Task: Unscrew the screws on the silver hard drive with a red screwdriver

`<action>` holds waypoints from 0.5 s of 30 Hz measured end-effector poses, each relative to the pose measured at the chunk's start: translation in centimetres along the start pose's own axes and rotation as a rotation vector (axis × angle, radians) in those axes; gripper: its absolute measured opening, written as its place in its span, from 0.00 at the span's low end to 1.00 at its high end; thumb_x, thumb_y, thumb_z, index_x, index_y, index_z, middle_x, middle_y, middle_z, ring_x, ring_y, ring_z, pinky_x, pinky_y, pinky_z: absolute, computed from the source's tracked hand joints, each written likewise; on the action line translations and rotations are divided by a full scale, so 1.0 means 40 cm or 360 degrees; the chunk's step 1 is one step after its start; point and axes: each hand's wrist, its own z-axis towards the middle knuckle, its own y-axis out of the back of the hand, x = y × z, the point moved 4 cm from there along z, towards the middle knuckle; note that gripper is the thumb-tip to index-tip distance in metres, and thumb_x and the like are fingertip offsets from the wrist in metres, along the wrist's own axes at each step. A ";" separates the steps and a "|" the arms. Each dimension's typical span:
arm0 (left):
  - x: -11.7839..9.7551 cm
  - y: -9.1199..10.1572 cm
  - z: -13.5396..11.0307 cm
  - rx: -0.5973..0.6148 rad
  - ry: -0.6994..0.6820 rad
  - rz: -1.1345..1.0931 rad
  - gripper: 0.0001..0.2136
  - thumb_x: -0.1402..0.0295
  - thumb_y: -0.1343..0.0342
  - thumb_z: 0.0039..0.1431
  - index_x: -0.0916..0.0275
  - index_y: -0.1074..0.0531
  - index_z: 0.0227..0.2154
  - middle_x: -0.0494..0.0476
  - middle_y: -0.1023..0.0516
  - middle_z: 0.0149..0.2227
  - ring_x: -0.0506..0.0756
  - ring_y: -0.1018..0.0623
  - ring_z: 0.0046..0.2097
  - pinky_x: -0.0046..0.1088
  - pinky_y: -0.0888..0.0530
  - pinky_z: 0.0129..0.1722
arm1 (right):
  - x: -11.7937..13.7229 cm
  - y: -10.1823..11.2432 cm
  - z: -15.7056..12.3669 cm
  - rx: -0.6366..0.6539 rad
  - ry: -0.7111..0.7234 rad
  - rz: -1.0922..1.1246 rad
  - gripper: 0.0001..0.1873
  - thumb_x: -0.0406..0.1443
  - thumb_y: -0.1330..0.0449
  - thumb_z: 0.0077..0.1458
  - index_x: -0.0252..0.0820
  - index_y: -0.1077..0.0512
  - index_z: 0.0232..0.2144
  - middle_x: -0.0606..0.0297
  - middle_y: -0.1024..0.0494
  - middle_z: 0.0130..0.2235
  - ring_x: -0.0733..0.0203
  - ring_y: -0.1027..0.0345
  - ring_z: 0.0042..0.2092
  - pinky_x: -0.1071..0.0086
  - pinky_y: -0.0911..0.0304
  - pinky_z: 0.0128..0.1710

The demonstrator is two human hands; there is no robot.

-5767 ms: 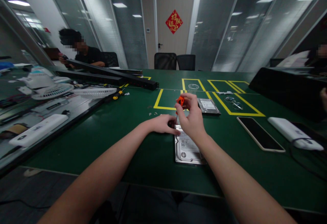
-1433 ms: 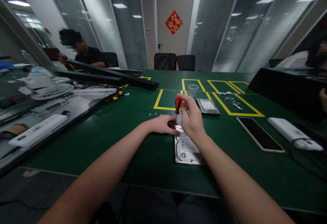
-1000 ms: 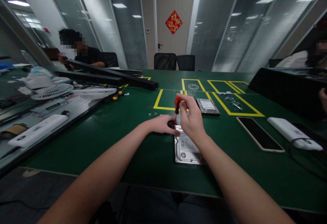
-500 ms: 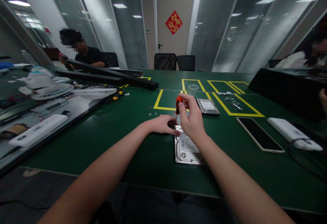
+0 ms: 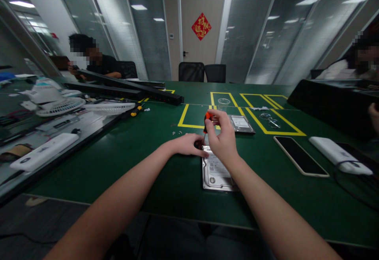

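A silver hard drive with a white label lies flat on the green table in front of me. My right hand is closed around an orange and black screwdriver. The screwdriver stands nearly upright, its thin shaft reaching down to the drive's far left corner. At that same corner my left hand is curled, with the thumb on the drive's top and the fingers by its far edge. Part of the drive is hidden under my right hand and forearm.
Small screws lie left of the drive. Beyond my right hand are a second hard drive and a clear cup. A phone and a white power strip lie right; a fan and black bars left. Two people sit nearby.
The screwdriver handle has turned slightly in my right hand, and my right fingers have shifted a little. My left hand and the hard drive stay in place.
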 end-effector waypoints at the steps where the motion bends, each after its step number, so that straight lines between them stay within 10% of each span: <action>1: -0.001 0.000 0.000 0.0003 0.0004 -0.0004 0.29 0.44 0.31 0.51 0.62 0.21 0.47 0.60 0.17 0.44 0.60 0.21 0.42 0.34 0.28 0.40 | 0.000 0.001 0.000 -0.0018 0.0007 -0.0004 0.13 0.33 0.42 0.68 0.47 0.29 0.53 0.59 0.24 0.48 0.55 0.27 0.48 0.57 0.26 0.47; 15: -0.005 0.001 -0.003 0.0014 -0.0013 0.0029 0.29 0.43 0.33 0.52 0.61 0.22 0.47 0.58 0.18 0.43 0.60 0.21 0.42 0.34 0.30 0.39 | -0.015 -0.002 -0.005 -0.0049 -0.0072 0.0120 0.14 0.34 0.40 0.67 0.50 0.32 0.53 0.60 0.24 0.49 0.54 0.24 0.51 0.51 0.26 0.53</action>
